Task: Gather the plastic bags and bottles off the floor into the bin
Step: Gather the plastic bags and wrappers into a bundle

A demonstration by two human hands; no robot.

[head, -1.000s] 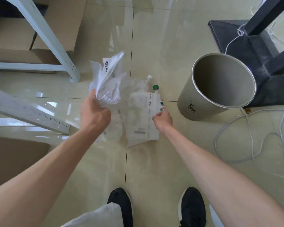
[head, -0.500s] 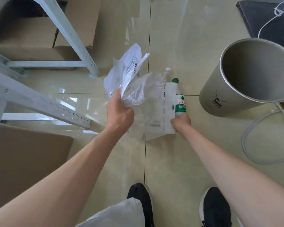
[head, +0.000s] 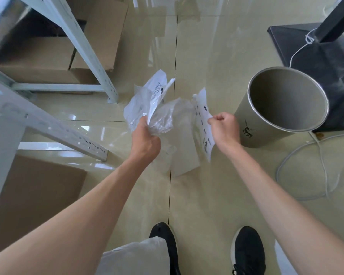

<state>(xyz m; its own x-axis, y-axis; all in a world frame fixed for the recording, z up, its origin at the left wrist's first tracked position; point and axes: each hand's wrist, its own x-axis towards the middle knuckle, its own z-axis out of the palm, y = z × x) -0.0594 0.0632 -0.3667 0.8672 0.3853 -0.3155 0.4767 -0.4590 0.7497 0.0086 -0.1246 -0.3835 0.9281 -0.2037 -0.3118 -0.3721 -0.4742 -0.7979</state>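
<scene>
Right hand (head: pixel 223 129) pinches a printed bag (head: pixel 204 124) — bin (head: pixel 266 126) mouth just beyond its fingers; left hand (head: pixel 145 139) clutches crumpled bags (head: pixel 147 104).

— What stands on the left?
— A pale metal shelving frame (head: pixel 72 36), with cardboard boxes (head: pixel 54 56) behind it and another flat brown carton (head: pixel 34 195) nearer.
— And on the right?
— A black stand base (head: pixel 316 56), a white cable (head: pixel 306 175) looping over glossy beige floor tiles (head: pixel 207 195). Black shoes (head: pixel 246 253) below.
</scene>
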